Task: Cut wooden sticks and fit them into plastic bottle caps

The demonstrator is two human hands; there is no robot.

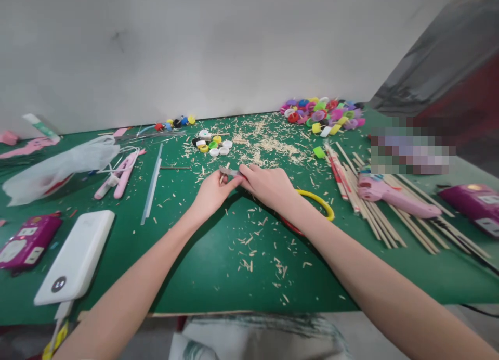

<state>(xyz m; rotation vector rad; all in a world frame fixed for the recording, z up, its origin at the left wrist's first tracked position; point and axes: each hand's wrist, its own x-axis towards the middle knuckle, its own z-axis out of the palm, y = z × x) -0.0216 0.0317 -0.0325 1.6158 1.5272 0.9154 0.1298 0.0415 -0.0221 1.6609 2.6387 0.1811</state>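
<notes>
Over the middle of the green table (195,277), my two hands meet. My left hand (210,193) is closed around a short wooden stick (222,179), whose pale tip shows between thumb and fingers. In my right hand (271,185) is a knife (231,171); its silver blade lies against or just over the stick, I cannot tell which. Most of the knife's handle is hidden by my fingers. Pale wood shavings (259,149) are scattered beyond and below my hands. A yellow ring-like piece (325,204) lies partly behind my right forearm.
Bottle caps (213,145) sit ahead, with a larger colourful pile (319,113) farther right. Long wooden sticks (376,219) lie at right under a pink glue gun (397,196). At left are a white power bank (76,256), a purple power strip (29,240) and a plastic bag (62,165).
</notes>
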